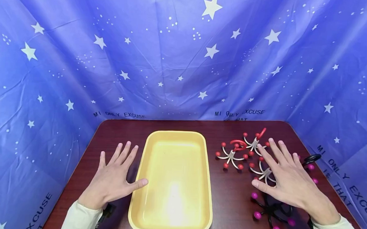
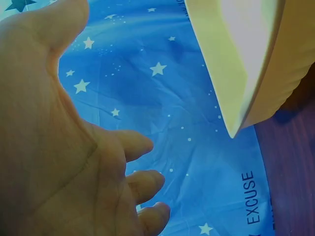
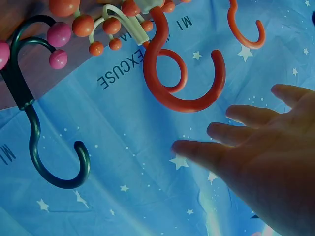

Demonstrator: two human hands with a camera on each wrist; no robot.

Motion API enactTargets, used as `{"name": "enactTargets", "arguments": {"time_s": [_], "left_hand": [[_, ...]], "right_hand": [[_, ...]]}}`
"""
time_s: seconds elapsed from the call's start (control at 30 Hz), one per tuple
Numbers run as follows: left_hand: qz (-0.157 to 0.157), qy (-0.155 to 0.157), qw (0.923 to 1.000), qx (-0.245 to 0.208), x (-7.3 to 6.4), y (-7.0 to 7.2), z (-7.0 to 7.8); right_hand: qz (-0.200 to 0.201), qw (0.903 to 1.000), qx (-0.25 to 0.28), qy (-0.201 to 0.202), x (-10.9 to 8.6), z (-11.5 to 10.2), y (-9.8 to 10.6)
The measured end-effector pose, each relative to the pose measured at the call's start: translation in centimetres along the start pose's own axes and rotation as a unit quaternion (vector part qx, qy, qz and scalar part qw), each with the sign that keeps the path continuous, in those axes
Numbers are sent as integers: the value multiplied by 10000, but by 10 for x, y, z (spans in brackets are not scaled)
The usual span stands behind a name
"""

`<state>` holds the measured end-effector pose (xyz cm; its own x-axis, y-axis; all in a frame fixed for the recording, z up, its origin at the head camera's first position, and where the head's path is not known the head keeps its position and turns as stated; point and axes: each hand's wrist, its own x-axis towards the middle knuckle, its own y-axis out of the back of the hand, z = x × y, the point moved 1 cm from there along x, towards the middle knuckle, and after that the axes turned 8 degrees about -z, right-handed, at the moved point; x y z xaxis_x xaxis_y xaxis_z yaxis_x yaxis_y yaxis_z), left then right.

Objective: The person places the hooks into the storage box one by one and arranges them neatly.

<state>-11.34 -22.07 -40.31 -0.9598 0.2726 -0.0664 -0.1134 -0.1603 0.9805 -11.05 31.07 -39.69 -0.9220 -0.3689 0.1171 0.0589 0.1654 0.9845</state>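
Observation:
Both hands are spread flat and hold nothing. The left hand (image 1: 112,179) hovers at the left side of a yellow rectangular tray (image 1: 208,182), its thumb overlapping the rim in the head view. On the right, the right hand (image 1: 294,184) is held over a group of multi-arm hanger hooks and hides parts of them. Three are white with red ball tips and red hooks: one left (image 1: 231,158), one behind (image 1: 255,143), and one partly under the fingers. Black hangers with magenta balls (image 1: 257,215) lie nearer the wrist. In the right wrist view a red hook (image 3: 152,73) and a black hook (image 3: 34,142) show.
Everything stands on a dark red wooden table (image 1: 229,197) with rounded far corners. A blue star-printed cloth (image 1: 173,60) hangs behind it and at both sides. The tray takes up the table's middle, with the hangers to its right.

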Motion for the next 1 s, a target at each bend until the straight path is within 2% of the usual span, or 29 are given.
{"name": "enactTargets", "arguments": {"time_s": [0.2,0.47,0.7,1.0], "left_hand": [[85,-83,9999,-122,-2,-4,-3],[201,-195,9994,-203,-4,-10,-6],[389,-370,9982,-281,-5,-16,-10],[537,-453,9960,-548,-7,-21,-13]], "right_hand": [[348,9982,139,459,-4,0,1],[492,9974,376,374,-10,-5,1],[750,9941,475,620,-13,-9,3],[776,9921,832,534,-23,-16,9]]}}
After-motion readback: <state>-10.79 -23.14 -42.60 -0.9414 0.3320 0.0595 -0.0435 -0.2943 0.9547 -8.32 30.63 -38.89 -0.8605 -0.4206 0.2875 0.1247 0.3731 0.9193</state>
